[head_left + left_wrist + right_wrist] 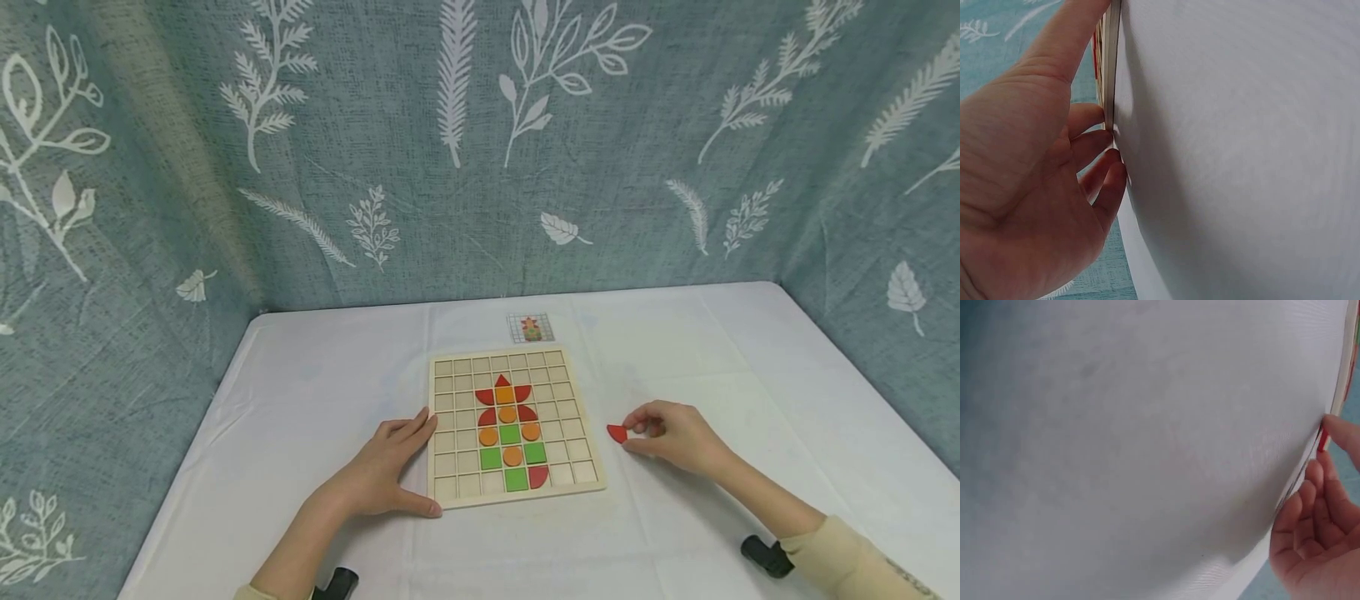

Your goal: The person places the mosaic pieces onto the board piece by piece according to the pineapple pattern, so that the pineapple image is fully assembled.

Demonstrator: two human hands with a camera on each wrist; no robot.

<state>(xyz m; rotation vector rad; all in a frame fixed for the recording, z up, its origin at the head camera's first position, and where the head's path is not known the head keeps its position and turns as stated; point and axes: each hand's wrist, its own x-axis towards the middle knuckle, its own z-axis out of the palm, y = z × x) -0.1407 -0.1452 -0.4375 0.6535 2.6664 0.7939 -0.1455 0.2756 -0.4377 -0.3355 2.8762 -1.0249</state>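
Observation:
A wooden grid board lies on the table, with red, orange and green pieces set in its squares. My left hand rests against the board's left side, thumb at the near left corner and fingertips along the edge. To the right of the board, my right hand pinches a red quarter-round piece between thumb and fingertips, close over the cloth. The same red piece shows edge-on in the right wrist view. On the board, another red rounded piece sits in the nearest row beside a green square.
A small picture card with a gridded figure lies beyond the board. White cloth covers the table. A teal leaf-patterned curtain hangs behind and at both sides. Black wrist devices show near both forearms.

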